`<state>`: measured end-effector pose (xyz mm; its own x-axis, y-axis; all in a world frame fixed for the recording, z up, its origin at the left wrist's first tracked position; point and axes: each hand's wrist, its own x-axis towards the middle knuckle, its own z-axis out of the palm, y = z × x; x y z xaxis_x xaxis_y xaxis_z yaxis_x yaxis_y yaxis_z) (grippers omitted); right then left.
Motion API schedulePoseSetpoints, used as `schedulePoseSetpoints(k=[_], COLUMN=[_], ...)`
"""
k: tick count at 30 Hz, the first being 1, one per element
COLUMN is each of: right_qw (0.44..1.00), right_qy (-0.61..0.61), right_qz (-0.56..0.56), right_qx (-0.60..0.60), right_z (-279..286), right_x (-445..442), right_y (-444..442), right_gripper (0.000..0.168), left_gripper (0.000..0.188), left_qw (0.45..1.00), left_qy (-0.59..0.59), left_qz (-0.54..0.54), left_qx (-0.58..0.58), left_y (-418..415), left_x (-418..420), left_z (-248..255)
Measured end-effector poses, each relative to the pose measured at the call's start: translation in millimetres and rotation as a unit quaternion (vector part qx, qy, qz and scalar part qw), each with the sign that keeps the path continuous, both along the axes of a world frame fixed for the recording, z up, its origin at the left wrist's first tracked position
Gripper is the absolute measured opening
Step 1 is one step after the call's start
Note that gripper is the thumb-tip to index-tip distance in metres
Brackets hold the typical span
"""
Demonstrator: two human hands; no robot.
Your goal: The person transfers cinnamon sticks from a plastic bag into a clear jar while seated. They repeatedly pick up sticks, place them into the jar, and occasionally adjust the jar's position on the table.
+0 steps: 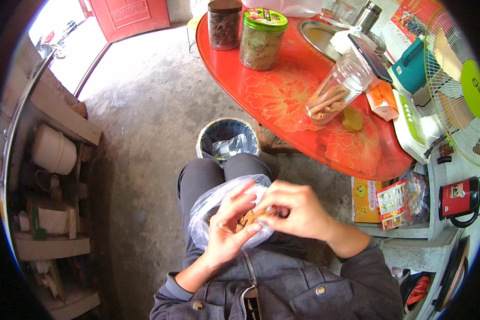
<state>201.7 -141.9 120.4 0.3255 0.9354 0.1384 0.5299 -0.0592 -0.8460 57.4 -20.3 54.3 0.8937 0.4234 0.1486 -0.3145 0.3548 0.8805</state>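
Observation:
A clear plastic bag [203, 208] rests open on my lap, with brown bark-like pieces [247, 219] inside it. My right hand [300, 206] is over the bag's right side, its thumb and fingers pinching a brown bark piece [273, 211], slightly blurred. Just left of it, my left hand [229, 224] is held over the bag with thumb and fingers spread; nothing is plainly gripped in it. On the red table stands an uncapped clear jar [331, 96] of brown sticks that look like cinnamon. A gold-coloured lid [352, 119] lies beside this jar.
A lined waste bin [229, 138] stands before my knees. The red table [232, 90] curves ahead right, bearing a green-lidded jar [262, 44], a dark-lidded jar [224, 28] and a phone [370, 58]. A fan [456, 88] is at far right, shelves [52, 244] at left.

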Motion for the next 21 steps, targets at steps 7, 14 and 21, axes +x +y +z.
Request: schedulePoseSetpoints(k=[7, 14, 21], right_qw=[0.920, 0.932, 0.946], right_qy=[-0.208, -0.316, -0.274], right_qz=[-0.249, -0.161, -0.067], right_qx=[0.221, -0.076, -0.161], right_z=[133, 165, 172], right_x=[119, 166, 183], right_y=[-5, 0, 14], right_gripper=[0.028, 0.015, 0.020], left_gripper=[0.054, 0.044, 0.041], left_qw=[0.998, 0.993, 0.993], left_qy=[0.045, 0.095, 0.092], left_qz=[-0.029, -0.071, -0.050], left_qx=[0.023, 0.012, 0.051], left_y=[11, 4, 6], left_x=[-14, -18, -18], left_z=[-8, -15, -16])
